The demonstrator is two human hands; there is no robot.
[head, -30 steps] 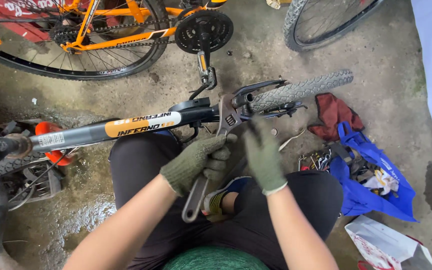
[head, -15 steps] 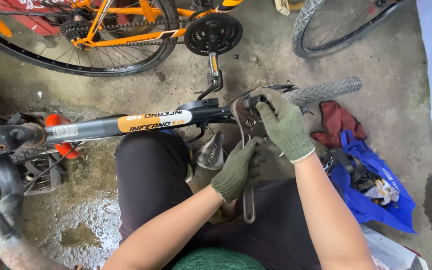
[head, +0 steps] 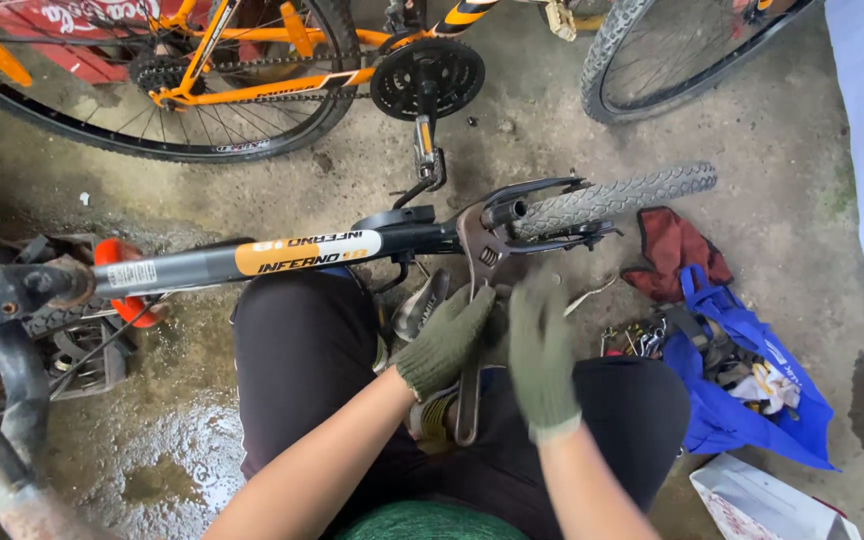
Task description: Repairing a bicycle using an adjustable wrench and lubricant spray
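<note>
A: What is the left hand (head: 449,340) doing?

B: Its gloved fingers (head: 472,312) are clenched around the shaft of a large adjustable wrench (head: 474,330). The tool stands almost upright in the view, its lower end poking out below those fingers over the person's dark trousers, its head above them.

A: And where does the head sit?

B: Just beyond the fingertips, against the end of a black bicycle part (head: 512,212) that lies across the knees. A knobby tyre (head: 617,197) runs off to the right from there, and a grey and orange frame tube (head: 242,260) stretches left of the fingers.

A: The right hand (head: 542,355)?

B: Blurred. It hovers just beside the wrench, on the right of the left fingers, glove flat and fingers (head: 537,310) loosened, gripping nothing that I can see. I cannot tell whether it touches the shaft.

A: What lies about?

B: Right of those fingers, on the concrete floor (head: 772,170), a red cloth (head: 674,250) and a blue bag (head: 742,400) with small tools spilling out. Far beyond the fingers stands an orange bicycle (head: 252,60).
</note>
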